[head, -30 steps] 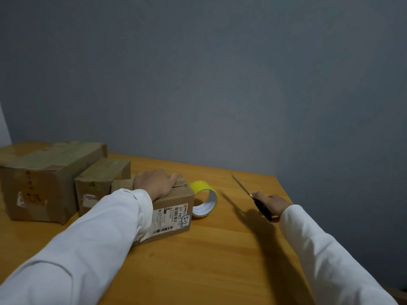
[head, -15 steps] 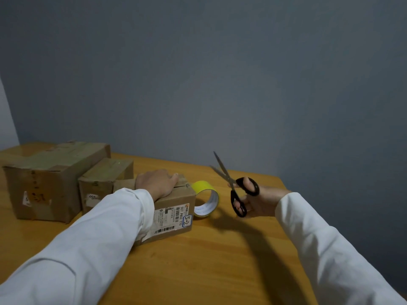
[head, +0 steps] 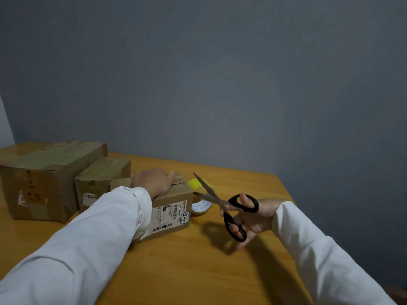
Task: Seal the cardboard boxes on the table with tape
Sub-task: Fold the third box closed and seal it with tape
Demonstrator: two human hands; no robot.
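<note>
We had one head view, close above the table (head: 198, 271), facing forward and down, the wall filling twelve o'clock.

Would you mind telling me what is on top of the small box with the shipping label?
The left hand rests on top of the labelled box, over its flaps. A slit shows beside the hand; whether tape lies under the hand is hidden.
</note>
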